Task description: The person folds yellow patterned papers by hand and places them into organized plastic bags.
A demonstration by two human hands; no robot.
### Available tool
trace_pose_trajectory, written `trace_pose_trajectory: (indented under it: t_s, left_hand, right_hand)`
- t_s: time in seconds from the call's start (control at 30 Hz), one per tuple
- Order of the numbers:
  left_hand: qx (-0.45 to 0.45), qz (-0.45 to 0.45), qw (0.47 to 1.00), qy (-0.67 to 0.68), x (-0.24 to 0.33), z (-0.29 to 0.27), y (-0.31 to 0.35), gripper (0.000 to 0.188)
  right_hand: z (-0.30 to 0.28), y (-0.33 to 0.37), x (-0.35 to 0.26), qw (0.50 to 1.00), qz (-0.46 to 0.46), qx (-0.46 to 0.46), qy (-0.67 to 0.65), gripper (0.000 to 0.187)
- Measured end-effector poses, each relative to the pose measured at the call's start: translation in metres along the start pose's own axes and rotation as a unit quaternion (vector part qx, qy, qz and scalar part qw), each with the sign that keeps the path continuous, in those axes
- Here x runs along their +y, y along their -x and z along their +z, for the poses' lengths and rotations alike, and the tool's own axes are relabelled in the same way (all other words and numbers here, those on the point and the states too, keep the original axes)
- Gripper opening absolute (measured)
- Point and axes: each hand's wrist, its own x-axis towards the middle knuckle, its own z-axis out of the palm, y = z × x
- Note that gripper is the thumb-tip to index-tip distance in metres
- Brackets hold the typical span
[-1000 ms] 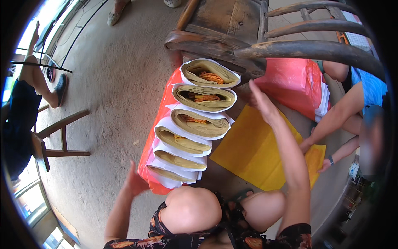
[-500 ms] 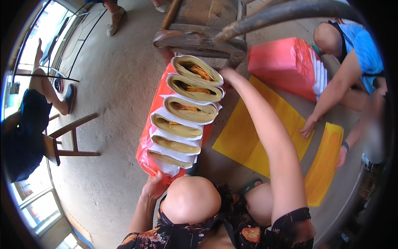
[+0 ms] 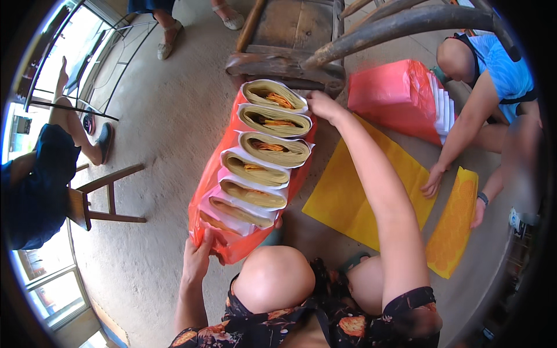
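Between my hands stands a red plastic bag [image 3: 235,250], its mouth facing up. Packed in it is a row of several folded bundles of tan paper [image 3: 255,167] in white wrappers, some with orange pieces [image 3: 277,100] in their folds. My left hand [image 3: 200,255] is closed on the bag's rim at the near left corner, thumb on top. At the far right corner my right hand [image 3: 324,107] grips the rim beside the farthest bundle; its fingertips are partly hidden. The red film partly covers the nearest bundles.
A second red-wrapped pack [image 3: 386,95] lies at the far right. Yellow sheets [image 3: 371,182] spread on the floor, with a co-worker's hand [image 3: 430,180] on one and a folded yellow piece [image 3: 452,226] beside it. A wooden chair [image 3: 290,35] stands ahead, a stool [image 3: 104,197] left.
My left hand has moved left and outward, drawing the near end of the plastic wider around the nearest bundles. My right hand stays at the far corner. The folded yellow piece has shifted slightly.
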Motion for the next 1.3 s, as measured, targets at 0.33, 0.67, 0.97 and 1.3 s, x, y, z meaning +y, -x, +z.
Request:
trace_pose_trajectory:
  t_s: [0.33, 0.67, 0.97, 1.3]
  left_hand:
    - [0.047, 0.198, 0.978, -0.034, 0.002, 0.003, -0.014, 0.043]
    - [0.109, 0.368, 0.908, 0.168, 0.017, -0.112, -0.001, 0.023]
    - [0.373, 0.526, 0.755, -0.120, -0.010, -0.194, -0.106, 0.043]
    - [0.042, 0.139, 0.982, -0.121, 0.054, -0.178, -0.229, 0.040]
  right_hand:
    - [0.008, 0.042, -0.024, 0.932, -0.209, 0.062, -0.289, 0.014]
    - [0.058, 0.050, -0.153, 0.771, -0.235, -0.029, -0.591, 0.007]
    - [0.137, -0.010, -0.152, 0.697, -0.159, -0.058, -0.697, 0.015]
    - [0.086, -0.001, -0.109, 0.847, -0.051, -0.009, -0.530, 0.028]
